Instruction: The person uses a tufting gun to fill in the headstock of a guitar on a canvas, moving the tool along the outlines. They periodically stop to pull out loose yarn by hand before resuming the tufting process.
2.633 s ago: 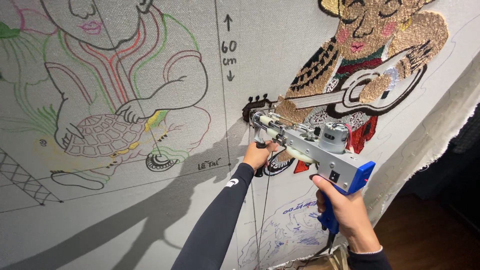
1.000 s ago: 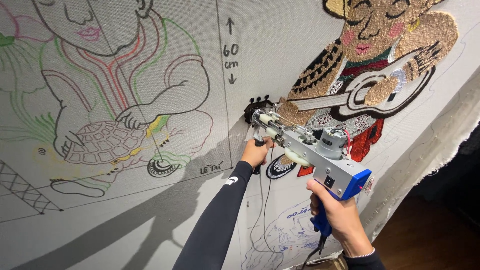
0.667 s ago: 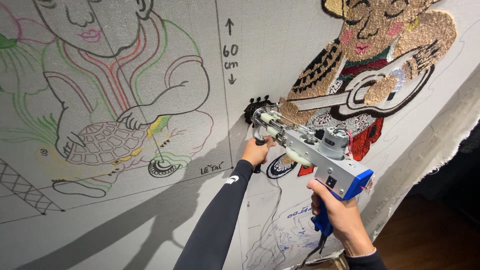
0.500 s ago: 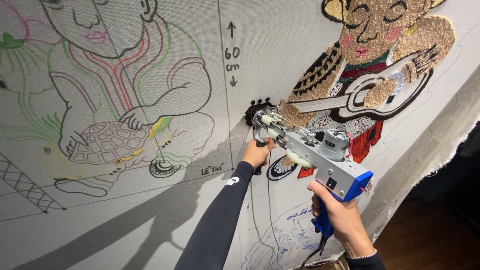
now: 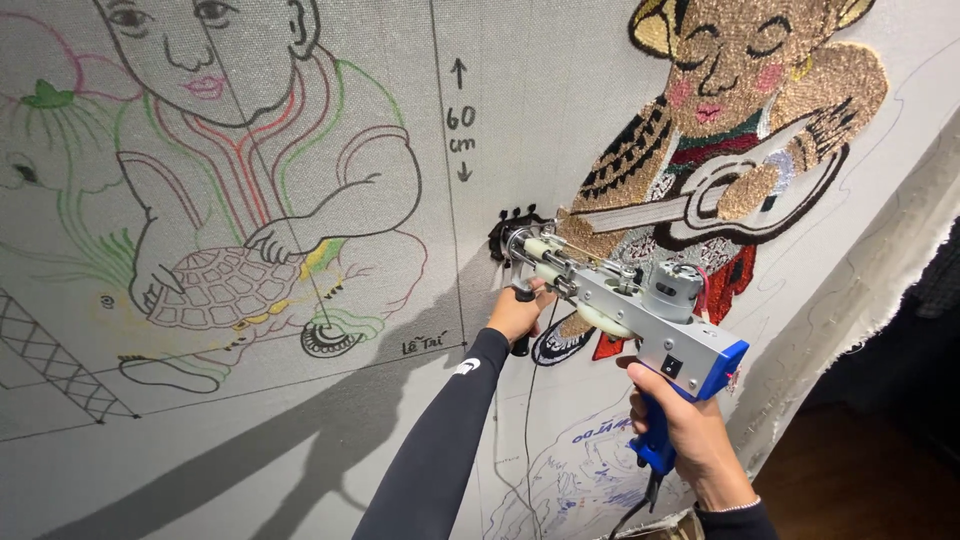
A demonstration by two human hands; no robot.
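Presently on record:

- Tufting gun (image 5: pixel 640 315): grey metal body, blue rear end and blue pistol grip, small motor on top. It is held tilted, with the nose up and to the left, and the tip is pressed to the cloth (image 5: pixel 300 440) at a small black tufted patch (image 5: pixel 505 235).
- Right hand (image 5: pixel 690 430): fingers wrapped tight round the blue grip (image 5: pixel 655 445) at the rear of the gun, low right in view. A cord (image 5: pixel 640 505) hangs from the base of the grip.
- Left hand (image 5: pixel 518 312): closed round the black front handle (image 5: pixel 522 320) below the gun's nose, close to the cloth. The arm wears a dark sleeve (image 5: pixel 440 440).
- Cloth: pale grey backing, stretched upright and filling most of the view, with a frayed edge at right.
- Tufted figure (image 5: pixel 730 130): upper right, worked in gold, black, red and white yarn, holding a stringed instrument. The gun's tip sits just left of it.
- Drawn figure (image 5: pixel 260 170): at left, in outline only, a child with a turtle (image 5: pixel 215 290), in black, green and red lines.
- Yarn (image 5: pixel 528 400): a thin dark strand hanging down the cloth below the left hand.
- Blue sketch lines (image 5: pixel 580 470): on the cloth at lower centre, between the two arms.
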